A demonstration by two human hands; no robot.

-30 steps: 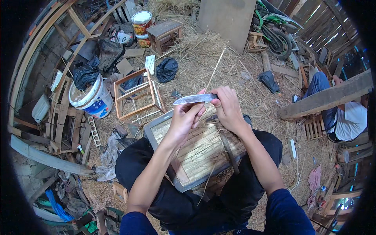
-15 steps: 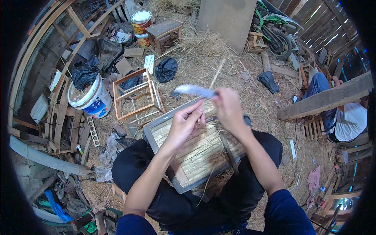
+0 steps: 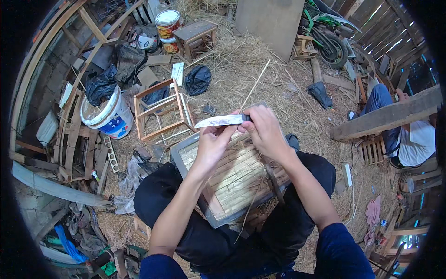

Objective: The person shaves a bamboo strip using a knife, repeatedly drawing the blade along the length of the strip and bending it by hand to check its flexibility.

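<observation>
My right hand (image 3: 265, 128) is wrapped round the dark handle of a knife (image 3: 218, 121), its blade pointing left across the top of my left hand. My left hand (image 3: 214, 146) is closed, thumb and fingers pinching a thin pale strip (image 3: 257, 83) that runs away from me past the blade. Exactly where the fingers meet the strip is partly hidden behind the knife. Below both hands, a grey-edged framed panel (image 3: 217, 215) with pale slats rests tilted on my lap. A dark, narrow bar-like tool (image 3: 275, 185) lies over its right side.
Straw covers the ground ahead. To the left stand a small wooden frame (image 3: 160, 135) and a white bucket (image 3: 111, 116). Farther off are a stool (image 3: 195, 33) and a paint tin (image 3: 168, 24). On the right, a person (image 3: 411, 144) sits behind a wooden beam (image 3: 390, 116).
The knife has come down and left; its blade, blurred and raised before, now lies across above my left hand. My right hand has lowered slightly. The strip's far end has shifted a little.
</observation>
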